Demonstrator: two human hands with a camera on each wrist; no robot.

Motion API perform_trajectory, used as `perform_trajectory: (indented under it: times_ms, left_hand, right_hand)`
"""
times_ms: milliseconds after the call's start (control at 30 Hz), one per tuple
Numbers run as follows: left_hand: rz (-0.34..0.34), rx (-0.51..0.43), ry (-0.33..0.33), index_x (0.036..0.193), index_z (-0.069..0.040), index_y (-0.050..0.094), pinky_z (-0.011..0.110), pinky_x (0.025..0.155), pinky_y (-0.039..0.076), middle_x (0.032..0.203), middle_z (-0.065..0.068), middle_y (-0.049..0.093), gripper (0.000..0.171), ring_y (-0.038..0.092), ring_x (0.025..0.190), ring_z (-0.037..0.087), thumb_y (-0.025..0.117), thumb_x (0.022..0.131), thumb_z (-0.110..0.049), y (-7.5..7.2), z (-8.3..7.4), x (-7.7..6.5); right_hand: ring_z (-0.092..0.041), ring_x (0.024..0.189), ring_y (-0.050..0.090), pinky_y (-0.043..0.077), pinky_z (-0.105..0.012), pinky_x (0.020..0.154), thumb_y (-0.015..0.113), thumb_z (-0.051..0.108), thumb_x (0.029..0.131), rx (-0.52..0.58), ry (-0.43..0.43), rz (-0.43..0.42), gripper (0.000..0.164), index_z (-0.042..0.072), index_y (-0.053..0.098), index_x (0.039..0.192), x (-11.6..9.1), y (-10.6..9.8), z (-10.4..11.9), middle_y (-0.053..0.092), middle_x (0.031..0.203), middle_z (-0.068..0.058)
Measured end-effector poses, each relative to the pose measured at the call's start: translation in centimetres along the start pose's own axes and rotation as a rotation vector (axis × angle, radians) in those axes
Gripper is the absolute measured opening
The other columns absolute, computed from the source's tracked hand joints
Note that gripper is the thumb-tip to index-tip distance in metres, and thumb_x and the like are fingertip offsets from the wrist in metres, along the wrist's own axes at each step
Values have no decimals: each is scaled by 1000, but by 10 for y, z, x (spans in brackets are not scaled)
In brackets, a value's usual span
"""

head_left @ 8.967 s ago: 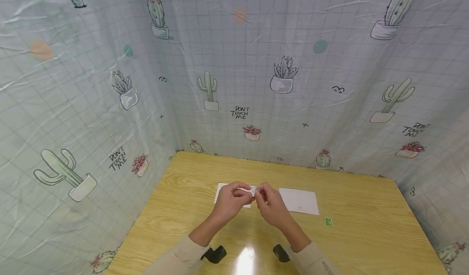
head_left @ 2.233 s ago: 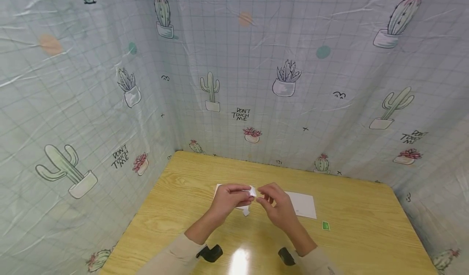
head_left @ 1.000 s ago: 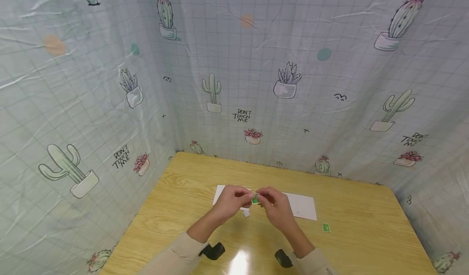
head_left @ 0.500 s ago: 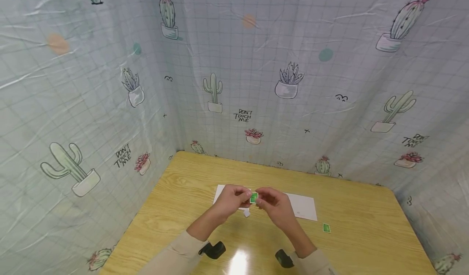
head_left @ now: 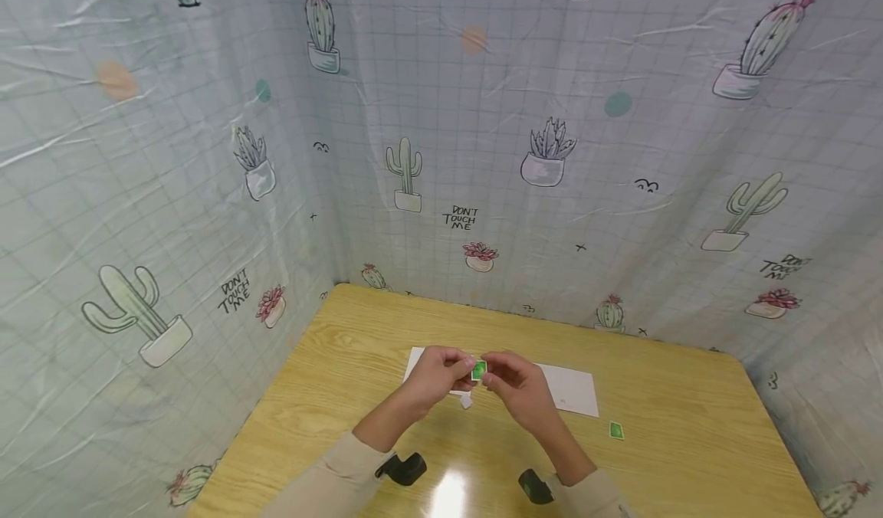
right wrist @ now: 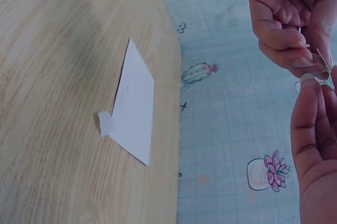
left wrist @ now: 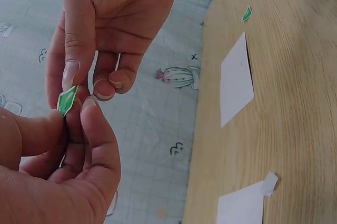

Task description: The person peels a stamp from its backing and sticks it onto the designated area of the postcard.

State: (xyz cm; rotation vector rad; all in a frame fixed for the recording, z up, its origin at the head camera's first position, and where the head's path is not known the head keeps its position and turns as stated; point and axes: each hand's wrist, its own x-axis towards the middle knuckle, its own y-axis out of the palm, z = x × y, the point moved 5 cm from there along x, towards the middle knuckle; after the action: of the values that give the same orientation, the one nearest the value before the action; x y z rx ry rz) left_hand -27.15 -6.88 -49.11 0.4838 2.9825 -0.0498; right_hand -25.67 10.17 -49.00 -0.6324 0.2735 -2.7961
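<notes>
Up over the table, a small green stamp-like piece with a white border (head_left: 479, 371) is pinched between my two hands, its green face turned toward the head camera. My left hand (head_left: 431, 380) has thumb and fingers on one edge. The thumb and fingers of my right hand (head_left: 520, 388) take the opposite edge. In the left wrist view the green piece (left wrist: 67, 100) sits tilted between the thumb tips; the right wrist view shows it nearly edge-on. Below the hands, a white card (head_left: 415, 358) is partly hidden by the left hand.
A second white card (head_left: 571, 389) lies to the right, partly behind the right hand. Near it is another green piece (head_left: 616, 430). A torn white scrap (head_left: 465, 401) lies at the left card's near corner. A cactus-print curtain (head_left: 441, 158) borders the wooden table (head_left: 331, 426).
Earlier the piece showed its white side; now its green face is turned up. A white scrap has appeared beside the left card. My right hand has come back onto the piece.
</notes>
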Motion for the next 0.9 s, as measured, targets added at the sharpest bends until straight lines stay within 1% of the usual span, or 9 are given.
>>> perform_trajectory:
  times_ms: [100,300,400,467,567,733,900]
  left_hand:
    - [-1,-10,5,112,8,71,25,79,63,102,12,72,27,71,81,8,58,108,-14,0,0,-1]
    - [-6,-25,2,112,8,72,23,77,63,99,11,74,26,72,80,8,60,107,-15,1,0,-1]
    - [-7,-23,5,111,7,73,23,77,63,98,10,74,26,72,80,8,61,106,-15,1,0,0]
    - [-8,-13,7,111,7,73,24,77,63,99,10,74,26,72,79,8,62,106,-15,1,0,0]
    - [-5,19,19,113,6,74,26,78,64,102,12,74,26,71,79,9,62,106,-16,2,-2,0]
    - [0,74,51,118,4,75,29,80,64,108,16,75,28,70,81,10,60,107,-17,3,-5,-3]
    - [5,64,45,123,3,72,30,84,64,114,17,75,27,74,90,15,63,105,-15,5,-4,-3]
  right_hand:
    - [-3,87,65,60,-20,76,70,-1,96,-3,24,-5,27,-8,67,123,0,0,-1,69,103,-26]
    - [-5,79,65,63,-27,71,68,-1,97,-4,76,-11,26,-9,67,123,1,0,-2,69,98,-25]
    - [-8,77,67,63,-28,70,68,-1,98,-1,92,-6,25,-8,68,122,2,0,-2,69,96,-25]
    - [-13,75,68,63,-30,69,68,-1,98,5,94,-1,24,-6,69,120,2,-1,-2,69,95,-25]
    - [-14,75,68,64,-32,69,69,0,97,13,93,9,20,-5,71,117,3,-1,-4,69,94,-25]
    - [-6,76,68,63,-29,70,70,1,97,25,93,-4,17,-4,73,113,3,-2,-5,70,93,-26]
    - [-11,74,70,63,-28,68,71,3,97,27,88,-46,14,-3,74,109,2,-2,-4,71,91,-25]
